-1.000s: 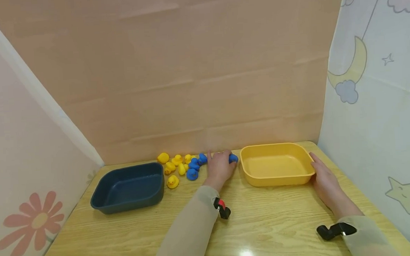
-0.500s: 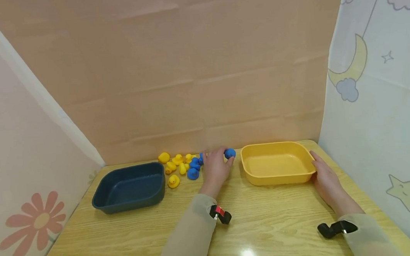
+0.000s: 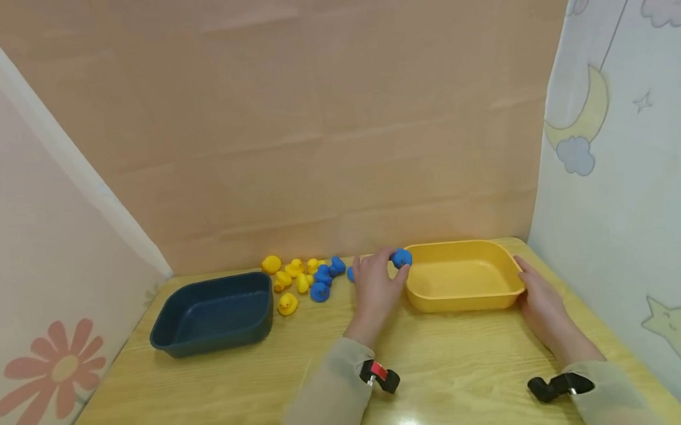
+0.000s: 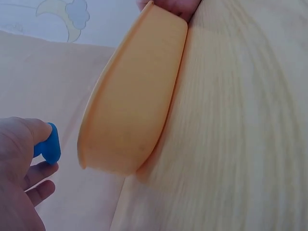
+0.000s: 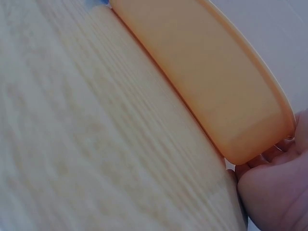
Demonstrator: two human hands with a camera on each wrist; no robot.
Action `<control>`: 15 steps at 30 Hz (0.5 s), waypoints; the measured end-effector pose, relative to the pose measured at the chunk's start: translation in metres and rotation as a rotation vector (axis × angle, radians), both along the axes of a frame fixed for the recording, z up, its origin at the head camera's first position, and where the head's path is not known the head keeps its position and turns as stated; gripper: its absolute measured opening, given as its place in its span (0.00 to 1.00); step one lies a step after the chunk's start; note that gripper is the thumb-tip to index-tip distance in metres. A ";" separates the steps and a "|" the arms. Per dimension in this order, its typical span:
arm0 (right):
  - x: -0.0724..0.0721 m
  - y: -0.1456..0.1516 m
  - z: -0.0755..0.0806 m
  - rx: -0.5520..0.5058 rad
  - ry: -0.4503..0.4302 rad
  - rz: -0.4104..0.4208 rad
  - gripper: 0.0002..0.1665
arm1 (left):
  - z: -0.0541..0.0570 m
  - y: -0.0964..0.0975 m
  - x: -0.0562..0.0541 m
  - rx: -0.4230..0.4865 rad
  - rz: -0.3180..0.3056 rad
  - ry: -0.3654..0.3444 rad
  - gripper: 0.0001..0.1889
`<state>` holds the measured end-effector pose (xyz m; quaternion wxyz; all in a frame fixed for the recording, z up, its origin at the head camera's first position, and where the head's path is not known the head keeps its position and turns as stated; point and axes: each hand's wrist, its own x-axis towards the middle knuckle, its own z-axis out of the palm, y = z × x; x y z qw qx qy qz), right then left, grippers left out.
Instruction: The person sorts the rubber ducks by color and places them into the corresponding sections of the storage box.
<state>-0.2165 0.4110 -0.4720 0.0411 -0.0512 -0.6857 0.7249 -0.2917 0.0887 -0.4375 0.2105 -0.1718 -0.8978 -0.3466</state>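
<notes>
My left hand (image 3: pixel 374 288) pinches a blue rubber duck (image 3: pixel 402 259) between thumb and fingertips, held up at the left rim of the yellow basin (image 3: pixel 461 301). In the left wrist view the duck (image 4: pixel 50 144) shows beside the basin's outer wall (image 4: pixel 130 101), the other fingers loosely bent below it. My right hand (image 3: pixel 544 308) rests against the basin's right end, fingers along the outside wall. The right wrist view has those fingers (image 5: pixel 269 154) at the wall under the rim, partly hidden by it. Another blue duck (image 3: pixel 351 274) peeks out behind my left hand.
Several yellow ducks (image 3: pixel 287 303) and blue ducks (image 3: pixel 319 292) lie grouped toward the back of the wooden table (image 3: pixel 223 398). To their left stands a dark blue basin (image 3: pixel 220 341). A tan backdrop (image 3: pixel 336 123) rises behind the table, with printed panels on both sides.
My left hand has lifted the blue duck from the back of the table and carried it right to the yellow basin's rim. The right hand has stayed at the basin's end.
</notes>
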 end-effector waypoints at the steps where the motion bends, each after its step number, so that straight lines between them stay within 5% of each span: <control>1: 0.001 0.000 0.000 0.002 -0.004 -0.001 0.40 | -0.001 0.003 0.002 0.007 -0.010 -0.008 0.19; 15: -0.004 0.005 0.003 0.030 0.012 0.000 0.39 | -0.008 0.030 0.014 -0.112 -0.084 -0.009 0.20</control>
